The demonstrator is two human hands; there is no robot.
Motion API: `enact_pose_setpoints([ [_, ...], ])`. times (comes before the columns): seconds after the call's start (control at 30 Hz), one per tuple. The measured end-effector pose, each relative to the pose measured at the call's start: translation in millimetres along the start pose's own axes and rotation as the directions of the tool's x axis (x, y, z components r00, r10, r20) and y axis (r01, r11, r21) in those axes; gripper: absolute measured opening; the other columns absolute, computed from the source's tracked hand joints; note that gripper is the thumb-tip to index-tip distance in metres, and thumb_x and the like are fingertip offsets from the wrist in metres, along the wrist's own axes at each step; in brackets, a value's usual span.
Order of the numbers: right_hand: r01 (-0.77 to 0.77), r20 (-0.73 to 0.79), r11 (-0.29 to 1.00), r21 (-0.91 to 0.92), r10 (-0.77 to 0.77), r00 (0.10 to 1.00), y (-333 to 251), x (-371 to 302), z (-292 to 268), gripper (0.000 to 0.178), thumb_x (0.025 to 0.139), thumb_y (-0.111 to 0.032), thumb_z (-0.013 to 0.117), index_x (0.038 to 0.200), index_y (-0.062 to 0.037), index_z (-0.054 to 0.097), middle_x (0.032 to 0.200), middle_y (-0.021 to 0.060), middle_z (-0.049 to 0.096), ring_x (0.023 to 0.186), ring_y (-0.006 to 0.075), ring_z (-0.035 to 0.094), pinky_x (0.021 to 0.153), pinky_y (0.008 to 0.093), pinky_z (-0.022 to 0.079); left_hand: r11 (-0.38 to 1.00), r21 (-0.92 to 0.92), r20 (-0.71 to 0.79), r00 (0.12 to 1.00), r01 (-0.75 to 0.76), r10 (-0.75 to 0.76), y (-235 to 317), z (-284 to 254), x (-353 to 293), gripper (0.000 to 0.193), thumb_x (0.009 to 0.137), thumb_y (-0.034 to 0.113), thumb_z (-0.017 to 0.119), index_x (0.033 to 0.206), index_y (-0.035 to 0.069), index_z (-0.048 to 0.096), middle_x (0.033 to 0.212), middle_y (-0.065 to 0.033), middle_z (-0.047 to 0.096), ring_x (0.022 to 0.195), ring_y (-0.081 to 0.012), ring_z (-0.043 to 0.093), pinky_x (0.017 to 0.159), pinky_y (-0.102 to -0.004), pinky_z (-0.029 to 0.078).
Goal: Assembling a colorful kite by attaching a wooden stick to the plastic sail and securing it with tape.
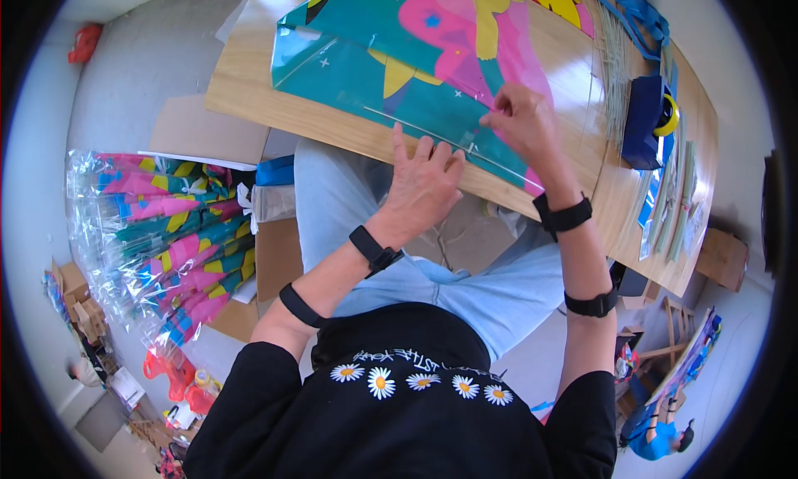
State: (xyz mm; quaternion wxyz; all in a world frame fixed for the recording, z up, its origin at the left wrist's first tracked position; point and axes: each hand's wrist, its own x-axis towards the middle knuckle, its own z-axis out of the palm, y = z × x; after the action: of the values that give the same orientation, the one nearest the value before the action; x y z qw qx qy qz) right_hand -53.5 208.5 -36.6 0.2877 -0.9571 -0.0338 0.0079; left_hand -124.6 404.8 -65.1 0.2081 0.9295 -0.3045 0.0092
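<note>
A thin, shiny teal sheet (349,73) printed with pink and yellow shapes, resembling a kite sail, lies spread over the near side of the wooden table. Along its near edge runs a slim pale rod (382,114). My left hand (421,180) rests at that edge, fingers stretched out over the rod and sheet. Farther right, my right hand (528,125) is just above the sheet, thumb and fingertips pinched together. Whatever sits between those fingertips is too small to make out.
A blue tape dispenser (644,123) with a yellow roll stands on the table's right side. Bundled thin rods (613,55) and blue straps (636,17) lie behind it. Clear-wrapped colourful bundles (170,229) fill the left, beside a cardboard box (278,259). Another person (661,433) is far right.
</note>
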Motion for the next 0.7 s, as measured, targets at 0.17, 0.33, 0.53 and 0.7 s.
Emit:
enact_pose_setpoints([
  [0.17,-0.161,0.119,0.986,0.047,0.154,0.981,-3,-24,29,0.024,0.065,-0.021,0.079,0.07,-0.0041,0.064,0.067,0.0151,0.064,0.066,0.0336,0.064,0.057,0.0423,0.047,1.0,0.023,0.006,1.0,-0.008,0.007,0,1,-1,0.055,0.066,0.028,0.08,0.116,0.009,0.064,0.099,-0.0054,0.052,0.105,-0.0253,0.049,0.106,-0.0687,0.021],
  [0.33,-0.217,0.078,0.975,-0.055,0.221,0.972,-2,-15,43,0.024,0.064,-0.024,0.079,0.069,-0.0055,0.065,0.067,0.0151,0.065,0.067,0.0342,0.065,0.057,0.0441,0.048,0.999,0.035,-0.002,1.0,-0.006,0.006,-1,3,-1,0.055,0.066,0.028,0.079,0.116,0.01,0.065,0.098,-0.0052,0.051,0.104,-0.025,0.049,0.106,-0.0688,0.021],
  [0.53,-0.199,-0.034,0.974,-0.108,0.197,0.98,-12,-17,43,0.024,0.066,-0.026,0.079,0.07,-0.0064,0.066,0.069,0.0161,0.066,0.07,0.0358,0.066,0.059,0.0453,0.049,0.998,0.062,-0.047,0.999,-0.012,0.015,-1,6,-2,0.056,0.064,0.029,0.079,0.115,0.011,0.065,0.097,-0.0056,0.052,0.104,-0.0252,0.05,0.105,-0.0702,0.022],
  [0.7,-0.236,-0.073,0.963,-0.125,0.229,0.971,-13,-32,42,0.027,0.068,-0.024,0.078,0.082,-0.0052,0.065,0.086,0.0164,0.067,0.087,0.0351,0.064,0.071,0.044,0.048,0.997,0.071,-0.067,0.997,-0.022,0.027,2,2,-2,0.056,0.064,0.029,0.079,0.115,0.011,0.064,0.098,-0.0058,0.053,0.105,-0.0256,0.05,0.105,-0.0715,0.02],
])
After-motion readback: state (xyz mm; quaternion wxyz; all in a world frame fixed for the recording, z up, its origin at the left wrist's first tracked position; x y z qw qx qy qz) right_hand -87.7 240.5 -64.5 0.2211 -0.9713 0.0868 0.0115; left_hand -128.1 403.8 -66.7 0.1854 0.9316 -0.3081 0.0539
